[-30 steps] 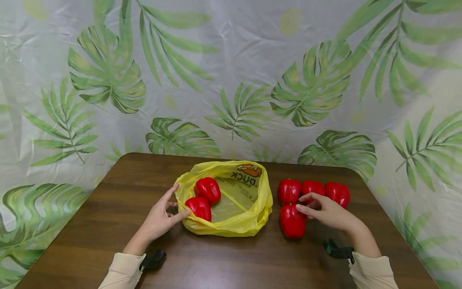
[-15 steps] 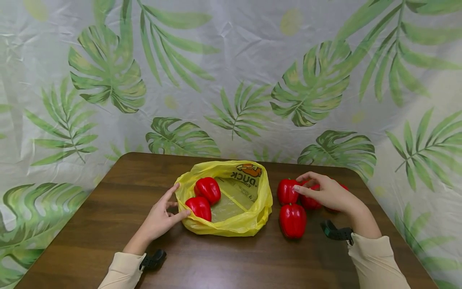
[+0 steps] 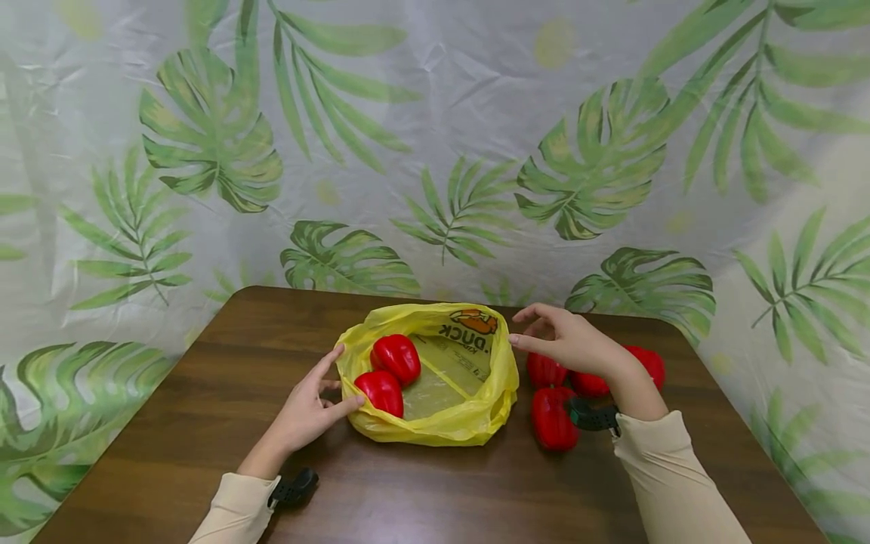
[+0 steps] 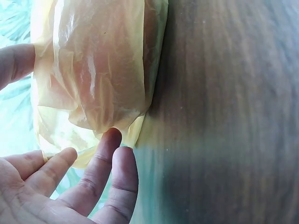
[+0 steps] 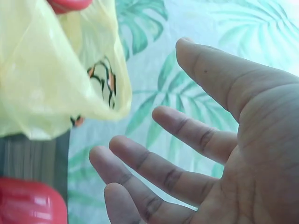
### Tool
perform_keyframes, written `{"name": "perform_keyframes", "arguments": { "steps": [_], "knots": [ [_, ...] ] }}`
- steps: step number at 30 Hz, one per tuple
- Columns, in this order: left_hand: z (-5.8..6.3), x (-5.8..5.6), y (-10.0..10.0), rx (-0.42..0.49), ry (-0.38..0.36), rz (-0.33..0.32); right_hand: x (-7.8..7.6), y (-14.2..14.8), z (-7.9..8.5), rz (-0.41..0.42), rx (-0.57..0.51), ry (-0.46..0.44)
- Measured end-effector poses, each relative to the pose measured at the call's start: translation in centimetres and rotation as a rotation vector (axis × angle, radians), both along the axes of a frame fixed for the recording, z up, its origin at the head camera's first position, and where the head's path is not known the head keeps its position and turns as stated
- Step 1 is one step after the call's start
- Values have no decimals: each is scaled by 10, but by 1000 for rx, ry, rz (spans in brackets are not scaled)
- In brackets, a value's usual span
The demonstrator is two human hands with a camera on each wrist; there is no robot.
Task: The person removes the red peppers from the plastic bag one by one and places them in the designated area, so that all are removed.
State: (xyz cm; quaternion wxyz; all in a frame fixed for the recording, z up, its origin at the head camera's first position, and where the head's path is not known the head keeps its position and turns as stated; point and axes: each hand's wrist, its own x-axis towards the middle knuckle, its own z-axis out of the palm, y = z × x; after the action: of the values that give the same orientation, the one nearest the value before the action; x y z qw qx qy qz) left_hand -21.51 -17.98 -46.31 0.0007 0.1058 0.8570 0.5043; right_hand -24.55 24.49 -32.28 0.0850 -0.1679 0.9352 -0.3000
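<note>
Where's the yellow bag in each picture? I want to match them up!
Head: the yellow bag is in the lower middle, with two red peppers inside.
Left wrist: the bag fills the upper left.
Right wrist: the bag is at the upper left.
Shared landmark: the brown table, under the bag in head, on the right in left wrist, a lower-left patch in right wrist.

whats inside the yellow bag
The yellow bag holds two red peppers, both toward its left side: a nearer pepper and a farther pepper. The bag's near rim covers the nearer one's lower edge and whatever lies low behind that wall.
</note>
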Motion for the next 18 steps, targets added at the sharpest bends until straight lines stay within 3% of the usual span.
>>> {"name": "perform_keyframes", "arguments": {
  "steps": [9, 18],
  "knots": [
    [0, 1, -1, 6, -1, -6, -20, -43, -5, 79, -6, -31],
    [0, 1, -1, 9, 2, -4, -30, -81, -4, 135, 9, -67]
  ]
}}
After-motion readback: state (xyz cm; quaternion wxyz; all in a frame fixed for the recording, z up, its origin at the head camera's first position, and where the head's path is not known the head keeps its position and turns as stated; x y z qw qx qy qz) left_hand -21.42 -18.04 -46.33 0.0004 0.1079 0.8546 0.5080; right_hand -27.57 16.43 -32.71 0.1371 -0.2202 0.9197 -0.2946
